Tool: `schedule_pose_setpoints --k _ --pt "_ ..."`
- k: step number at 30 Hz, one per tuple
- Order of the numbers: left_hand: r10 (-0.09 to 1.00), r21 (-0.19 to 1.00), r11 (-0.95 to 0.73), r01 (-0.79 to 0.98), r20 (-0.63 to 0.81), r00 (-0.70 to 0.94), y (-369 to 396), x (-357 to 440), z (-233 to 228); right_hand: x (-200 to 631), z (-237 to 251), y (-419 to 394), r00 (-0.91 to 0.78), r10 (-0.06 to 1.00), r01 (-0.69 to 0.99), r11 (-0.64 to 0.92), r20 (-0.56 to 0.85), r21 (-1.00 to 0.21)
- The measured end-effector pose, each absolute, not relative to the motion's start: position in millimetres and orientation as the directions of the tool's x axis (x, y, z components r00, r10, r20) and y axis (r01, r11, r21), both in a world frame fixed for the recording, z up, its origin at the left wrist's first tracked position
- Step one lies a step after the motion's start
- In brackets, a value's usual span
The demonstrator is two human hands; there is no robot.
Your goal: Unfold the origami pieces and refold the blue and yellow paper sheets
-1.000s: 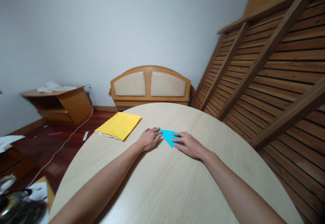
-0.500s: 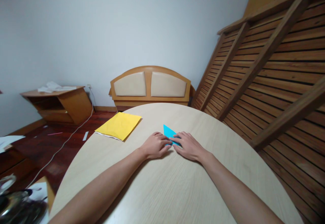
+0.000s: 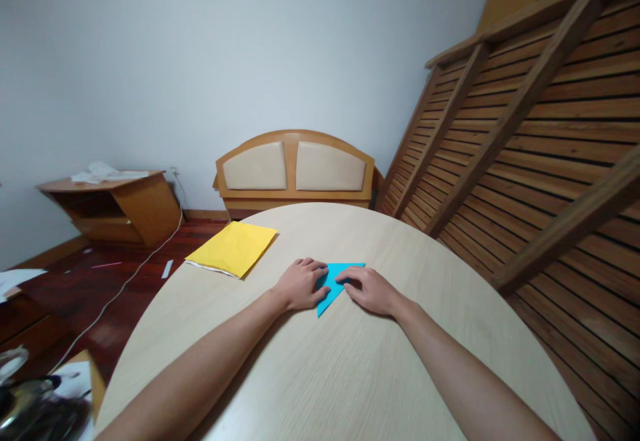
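Note:
A small bright blue sheet of paper [image 3: 333, 288], folded into a triangle, lies on the round pale wood table [image 3: 320, 374]. One of its points faces me and another points right. On its left edge rests my left hand [image 3: 300, 285], palm down, fingers and thumb stretched out and apart. My right hand [image 3: 374, 289] touches the paper from the right with its fingertips, the fingers loosely bent and the thumb apart. Parts of the paper's left edge and upper right side are hidden under the fingers.
A yellow packet [image 3: 234, 247] lies at the table's left rim. Beyond the table stands a padded headboard [image 3: 295, 194]. A slatted wooden frame [image 3: 500, 154] leans along the right. On the left are a low cabinet [image 3: 125, 211], a white cable [image 3: 120, 291] and clutter on the floor.
The blue triangle has turned on the table, so one point now faces me and more of it shows. My hands have moved slightly apart, with both still at the paper.

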State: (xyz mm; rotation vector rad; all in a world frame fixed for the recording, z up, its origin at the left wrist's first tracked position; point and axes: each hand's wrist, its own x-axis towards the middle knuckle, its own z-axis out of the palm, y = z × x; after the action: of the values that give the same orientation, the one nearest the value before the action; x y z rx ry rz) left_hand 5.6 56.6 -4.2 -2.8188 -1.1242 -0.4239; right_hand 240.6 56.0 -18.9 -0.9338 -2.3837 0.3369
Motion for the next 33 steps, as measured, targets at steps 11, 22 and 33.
schedule_pose_setpoints --k 11,22,33 --pt "0.593 0.132 -0.798 0.588 0.348 0.726 72 0 -17 257 -19 63 -0.598 0.681 0.587 0.731 0.422 -0.349" --pt "0.622 0.195 -0.780 0.594 0.345 0.703 59 3 -12 255 -23 64 -0.595 0.655 0.553 0.754 0.466 -0.353" --pt "0.655 0.213 -0.754 0.622 0.329 0.681 59 3 -13 252 -24 63 -0.586 0.666 0.580 0.743 0.462 -0.335"
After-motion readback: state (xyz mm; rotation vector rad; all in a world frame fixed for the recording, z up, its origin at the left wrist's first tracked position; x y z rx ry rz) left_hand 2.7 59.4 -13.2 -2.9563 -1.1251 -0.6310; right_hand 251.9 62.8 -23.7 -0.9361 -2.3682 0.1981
